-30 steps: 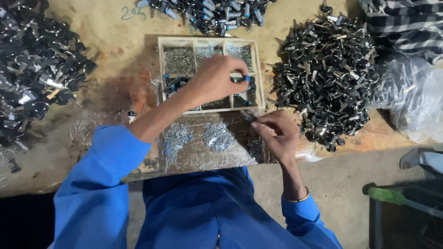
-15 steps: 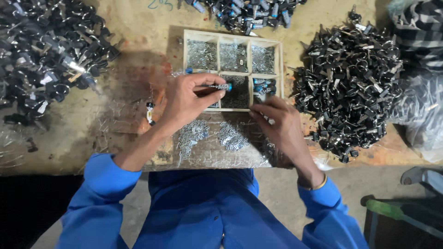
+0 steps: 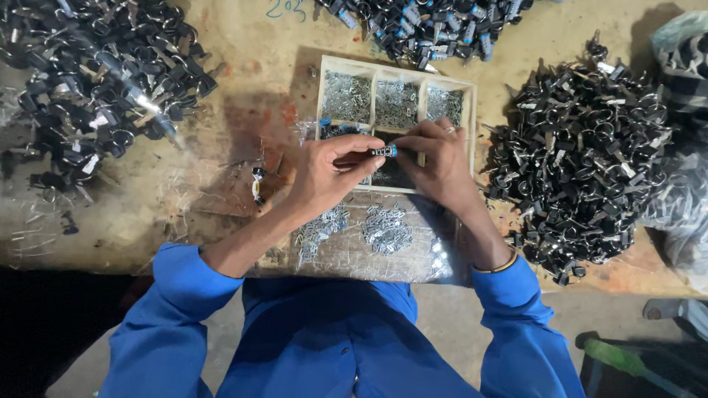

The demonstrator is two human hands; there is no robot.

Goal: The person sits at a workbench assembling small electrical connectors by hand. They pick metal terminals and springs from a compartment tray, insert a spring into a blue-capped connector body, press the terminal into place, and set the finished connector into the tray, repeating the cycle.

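My left hand (image 3: 328, 173) pinches a small cylindrical lock part with a blue end (image 3: 384, 151) between thumb and fingers. My right hand (image 3: 436, 163) meets it from the right, fingertips touching the same part. Both hands hover over a white compartmented tray (image 3: 472, 110) that holds small silvery metal pieces in its upper cells. Two heaps of tiny silvery parts (image 3: 387, 228) lie on clear plastic sheet just in front of the tray. Blue sleeves cover both my forearms.
A large heap of black-and-metal lock parts (image 3: 582, 162) lies to the right, another heap (image 3: 88, 81) at the upper left, a third pile (image 3: 428, 26) above the tray. A clear plastic bag (image 3: 682, 214) sits at the far right. The worn bench edge runs near my lap.
My right hand has moved up from the bench front to meet my left hand over the tray. Both hands now hold the blue-ended part together.
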